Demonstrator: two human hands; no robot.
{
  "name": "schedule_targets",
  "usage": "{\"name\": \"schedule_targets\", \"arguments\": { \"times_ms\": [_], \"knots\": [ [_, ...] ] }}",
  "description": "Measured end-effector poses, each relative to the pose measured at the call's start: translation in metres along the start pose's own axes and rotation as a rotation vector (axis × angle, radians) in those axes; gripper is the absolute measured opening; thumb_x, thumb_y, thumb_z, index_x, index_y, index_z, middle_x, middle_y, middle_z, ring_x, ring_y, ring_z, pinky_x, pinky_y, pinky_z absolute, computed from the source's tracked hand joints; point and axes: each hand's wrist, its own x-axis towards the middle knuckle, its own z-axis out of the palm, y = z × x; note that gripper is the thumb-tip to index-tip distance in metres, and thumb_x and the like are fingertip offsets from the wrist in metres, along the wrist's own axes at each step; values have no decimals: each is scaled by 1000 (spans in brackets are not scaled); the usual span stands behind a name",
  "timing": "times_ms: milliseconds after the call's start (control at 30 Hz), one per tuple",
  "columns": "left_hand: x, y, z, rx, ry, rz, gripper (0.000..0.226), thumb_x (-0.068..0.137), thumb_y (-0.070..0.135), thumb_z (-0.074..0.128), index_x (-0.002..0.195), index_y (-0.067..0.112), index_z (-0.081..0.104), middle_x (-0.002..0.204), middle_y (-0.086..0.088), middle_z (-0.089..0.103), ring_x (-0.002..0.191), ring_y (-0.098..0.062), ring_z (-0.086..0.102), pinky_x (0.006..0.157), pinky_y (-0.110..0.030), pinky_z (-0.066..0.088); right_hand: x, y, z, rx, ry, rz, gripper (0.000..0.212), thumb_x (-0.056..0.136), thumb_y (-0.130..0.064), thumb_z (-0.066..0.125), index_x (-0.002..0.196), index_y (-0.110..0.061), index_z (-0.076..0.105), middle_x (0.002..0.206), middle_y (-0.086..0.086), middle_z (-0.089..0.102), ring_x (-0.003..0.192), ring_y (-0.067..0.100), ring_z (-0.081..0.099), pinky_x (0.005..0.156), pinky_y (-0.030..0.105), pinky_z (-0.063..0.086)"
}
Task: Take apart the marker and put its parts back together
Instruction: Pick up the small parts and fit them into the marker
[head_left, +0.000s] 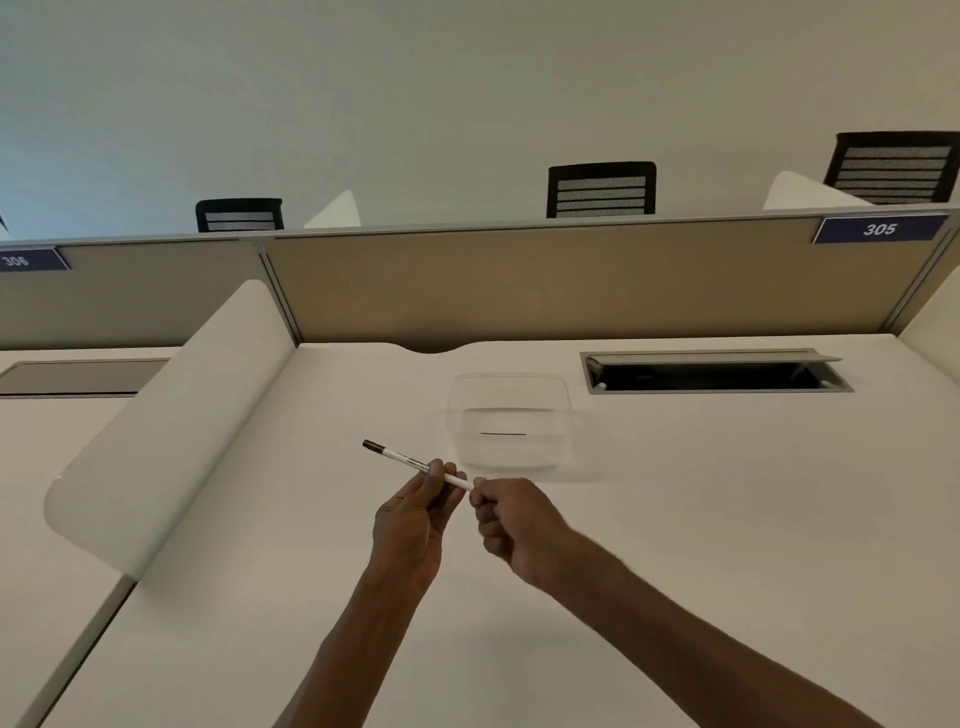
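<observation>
A thin white marker (402, 457) with a dark end piece at its upper left is held above the white desk (675, 519), tilted down to the right. My left hand (415, 514) pinches the barrel near its middle. My right hand (511, 519) is closed around the marker's right end, which is hidden inside the fist. Both hands sit close together, almost touching.
A clear plastic container (511, 421) stands on the desk just behind the hands. An open cable hatch (711, 371) lies at the back right. A tan partition (545, 280) closes the back, and a white side divider (171, 431) stands to the left.
</observation>
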Motion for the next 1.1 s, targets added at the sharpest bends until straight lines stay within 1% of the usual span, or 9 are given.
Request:
{"name": "schedule_targets", "arguments": {
  "times_ms": [67,133,267,367,467,533,767,900,1100],
  "knots": [
    [2,0,-2,2,-14,6,15,92,6,60,96,-6,69,84,-12,72,78,-21,70,71,-27,61,-1,-6,-3,279,-98,239,34,98,-18,44,64,-13,49,51,-6,28,37,6,20,32,16,18],
    [2,1,-3,1,-18,12,16,91,6,60,97,-6,69,84,-12,72,78,-21,71,70,-26,61,-3,-8,-4,161,-133,176,33,99,-22,43,68,-13,51,52,-6,30,39,6,21,34,16,18],
    [0,5,4,3,-4,36,15,90,5,62,96,-7,69,79,-13,74,75,-20,73,68,-26,61,0,-1,-11,-609,67,-430,40,100,-31,41,74,-13,64,57,-5,49,48,11,41,49,26,33],
    [-1,8,8,8,15,47,15,88,5,65,96,-7,70,80,-13,76,76,-20,74,71,-27,61,8,6,-22,-1125,198,-930,38,101,-37,36,80,-13,57,65,-3,55,55,16,50,50,32,39],
    [0,8,10,27,19,40,16,86,7,67,96,-5,71,82,-14,76,77,-21,74,71,-27,61,12,8,-29,-1425,224,-1154,35,101,-34,34,78,-14,51,67,0,52,49,19,47,40,31,34],
    [-1,6,12,30,18,30,15,87,7,66,95,-5,71,82,-14,76,76,-20,74,72,-28,62,15,10,-29,-1389,232,-1177,34,101,-30,36,75,-13,50,64,2,51,47,20,45,41,32,33],
    [0,0,9,13,-23,38,16,91,5,61,96,-7,69,81,-13,74,76,-19,73,71,-28,61,8,12,-10,-587,147,-639,38,98,-22,49,61,-16,56,49,-8,44,42,6,37,49,23,31],
    [2,-3,7,-3,-67,44,17,92,4,58,97,-7,69,80,-12,73,75,-20,72,68,-25,60,-4,3,-7,-119,42,-210,34,98,-21,49,67,-9,58,48,-5,37,40,8,25,41,23,23],
    [5,-5,6,-4,-131,45,21,84,9,62,98,-5,68,81,-10,72,76,-20,71,71,-27,60,-6,-8,-8,282,-65,150,32,98,-15,48,67,-8,54,48,-6,32,37,4,22,33,15,21]
  ]
}}
